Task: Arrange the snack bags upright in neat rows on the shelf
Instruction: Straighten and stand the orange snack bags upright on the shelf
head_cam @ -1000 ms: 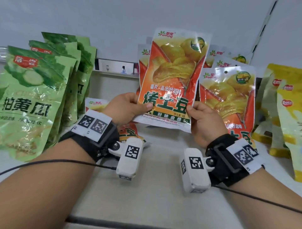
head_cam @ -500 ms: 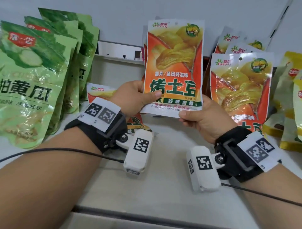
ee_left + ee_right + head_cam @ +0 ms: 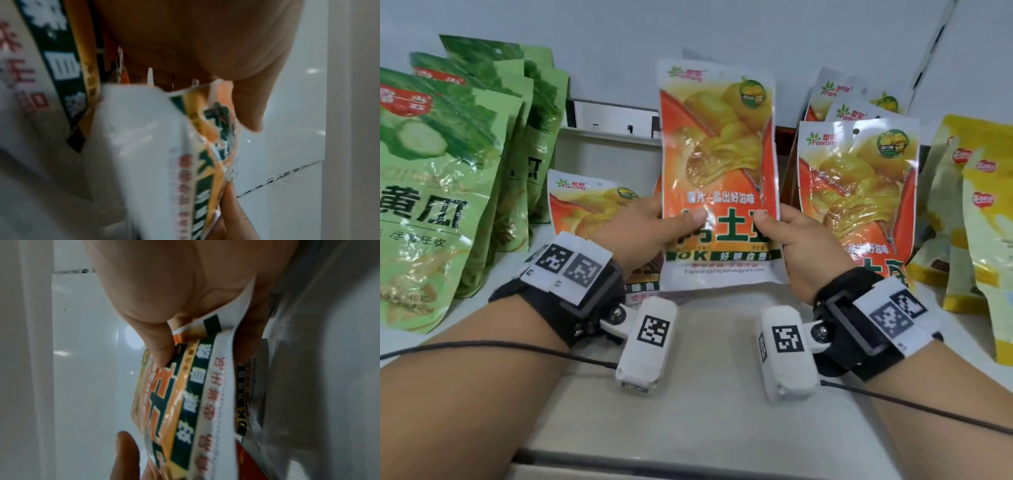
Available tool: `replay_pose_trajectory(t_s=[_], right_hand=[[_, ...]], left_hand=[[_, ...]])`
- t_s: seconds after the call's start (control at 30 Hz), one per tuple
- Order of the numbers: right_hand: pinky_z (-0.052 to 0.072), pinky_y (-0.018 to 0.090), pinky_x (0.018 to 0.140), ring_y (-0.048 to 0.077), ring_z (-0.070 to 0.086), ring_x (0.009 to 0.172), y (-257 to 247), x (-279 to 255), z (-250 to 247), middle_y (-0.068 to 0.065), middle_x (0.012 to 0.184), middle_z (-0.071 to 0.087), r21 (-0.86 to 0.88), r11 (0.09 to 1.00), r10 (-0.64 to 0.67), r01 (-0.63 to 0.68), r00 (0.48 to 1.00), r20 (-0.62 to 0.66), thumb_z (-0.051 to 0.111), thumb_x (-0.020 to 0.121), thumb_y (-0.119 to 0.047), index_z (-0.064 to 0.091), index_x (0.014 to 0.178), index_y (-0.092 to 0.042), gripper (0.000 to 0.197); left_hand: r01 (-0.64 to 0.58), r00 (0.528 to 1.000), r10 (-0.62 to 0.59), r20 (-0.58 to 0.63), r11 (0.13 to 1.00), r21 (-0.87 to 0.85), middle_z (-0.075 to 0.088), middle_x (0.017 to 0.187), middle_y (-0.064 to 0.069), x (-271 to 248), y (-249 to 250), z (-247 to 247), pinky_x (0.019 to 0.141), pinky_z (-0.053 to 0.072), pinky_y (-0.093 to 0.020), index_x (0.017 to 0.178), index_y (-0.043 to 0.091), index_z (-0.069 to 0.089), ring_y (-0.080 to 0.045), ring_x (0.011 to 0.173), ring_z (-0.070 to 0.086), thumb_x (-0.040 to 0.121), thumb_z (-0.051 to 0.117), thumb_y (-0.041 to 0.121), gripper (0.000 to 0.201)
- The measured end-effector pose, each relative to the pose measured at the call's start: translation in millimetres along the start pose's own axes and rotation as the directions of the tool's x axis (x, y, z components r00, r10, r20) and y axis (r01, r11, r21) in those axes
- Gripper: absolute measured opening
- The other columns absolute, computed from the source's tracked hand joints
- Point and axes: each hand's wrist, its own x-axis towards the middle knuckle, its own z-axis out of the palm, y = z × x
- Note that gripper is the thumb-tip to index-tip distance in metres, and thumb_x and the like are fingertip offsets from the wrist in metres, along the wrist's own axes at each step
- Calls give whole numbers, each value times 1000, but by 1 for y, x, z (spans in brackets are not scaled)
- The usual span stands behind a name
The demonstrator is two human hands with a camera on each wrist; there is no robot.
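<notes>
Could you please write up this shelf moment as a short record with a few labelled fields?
held item: orange chip bag, upright, above the shelf
left hand: pinches the bag's lower left edge
right hand: pinches its lower right edge
left of it: green cucumber bags, standing
right of it: standing orange bags, then yellow bags
behind left hand: leaning orange bag
</notes>
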Motion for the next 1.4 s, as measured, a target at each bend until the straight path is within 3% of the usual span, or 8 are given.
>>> replay_pose_trajectory(t_s=[0.13,0.33,0.57,0.7,0.8,1.13,1.27,1.4], right_hand=[[51,23,69,9,68,74,0,-2,-1,-4,80,73,1,1000,25,-25,998,65,60,87,-19,65,86,-17,6],[55,33,68,16,66,64,-4,-1,-2,-1,65,67,87,996,-38,37,999,3,57,89,-4,58,76,-17,18],[54,38,73,16,62,62,-7,-1,-2,-1,65,63,214,975,-58,66,997,-43,58,89,-8,66,69,-23,25],[56,43,80,22,68,77,-13,0,-3,5,85,72,306,946,-84,103,994,-75,51,91,-3,74,88,-25,31],[57,44,77,24,67,72,-15,-2,-2,9,82,71,272,957,-71,98,992,-105,52,90,0,76,80,-23,34],[39,63,100,42,55,105,-23,-8,5,20,112,58,134,987,-59,87,978,-202,49,95,-35,53,122,2,46],[42,55,100,34,58,114,-20,-8,5,15,122,62,126,989,-56,83,979,-198,49,95,-38,57,125,-8,42],[47,23,59,6,59,61,-16,-8,1,-8,71,66,159,979,-89,124,973,-213,54,93,-29,61,95,-20,11]], left_hand=[[61,991,-107,-81,898,-436,74,92,-12,5,3,4,77,58,-42,109,13,61,-28,82,70,65,66,40,52],[84,994,-108,-22,873,-481,73,82,-10,6,2,8,67,60,-39,103,14,62,-23,69,70,85,60,12,19],[27,999,-42,-17,859,-512,72,81,-9,5,6,9,69,58,-41,97,16,63,-24,68,68,84,53,-10,31],[47,998,-57,-1,834,-550,68,92,-17,4,14,15,80,55,-46,99,8,62,-33,80,64,74,61,7,25],[65,996,-88,-5,778,-625,63,114,-26,5,22,21,94,49,-53,117,0,60,-39,101,61,73,60,31,54],[-81,996,42,-75,748,-658,72,88,-11,11,17,17,78,58,-40,98,8,64,-23,79,69,94,46,9,19],[-87,995,27,-100,747,-659,70,93,-12,11,14,16,85,55,-46,99,9,64,-26,84,67,95,46,10,18],[-96,983,-38,-182,733,-673,70,92,-16,12,12,13,82,56,-51,98,8,63,-31,85,67,97,47,15,18]])
